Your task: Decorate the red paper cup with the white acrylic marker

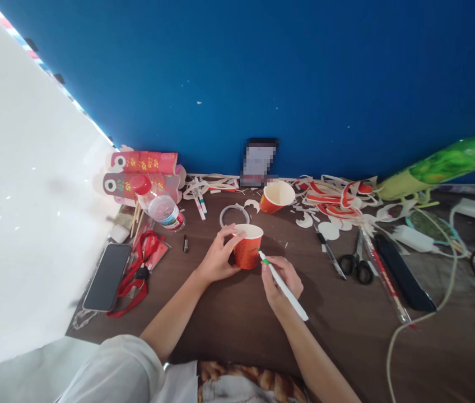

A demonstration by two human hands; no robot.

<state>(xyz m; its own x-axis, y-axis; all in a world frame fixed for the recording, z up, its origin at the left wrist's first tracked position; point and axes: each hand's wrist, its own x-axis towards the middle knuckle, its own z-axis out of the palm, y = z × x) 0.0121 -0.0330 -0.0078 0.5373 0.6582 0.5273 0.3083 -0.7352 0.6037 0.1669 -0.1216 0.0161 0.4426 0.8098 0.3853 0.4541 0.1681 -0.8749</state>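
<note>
An orange paper cup (247, 248) stands upright on the brown table (229, 319) in front of me. My left hand (219, 257) is wrapped around its left side, fingers over the rim. My right hand (282, 281) is closed on a white marker (284, 286) with a green tip. The tip touches the cup's right side. A second orange paper cup (276, 196) lies tilted farther back, with its opening towards me.
A phone (107, 276) and red lanyard (136, 278) lie at left, next to a plastic bottle (162, 209) and red paper fish tubes (140, 170). Paper scraps (334, 202), scissors (357, 263), a pen (330, 254), cables (426, 268) and a green tube (447, 163) fill the right. A blue wall stands behind.
</note>
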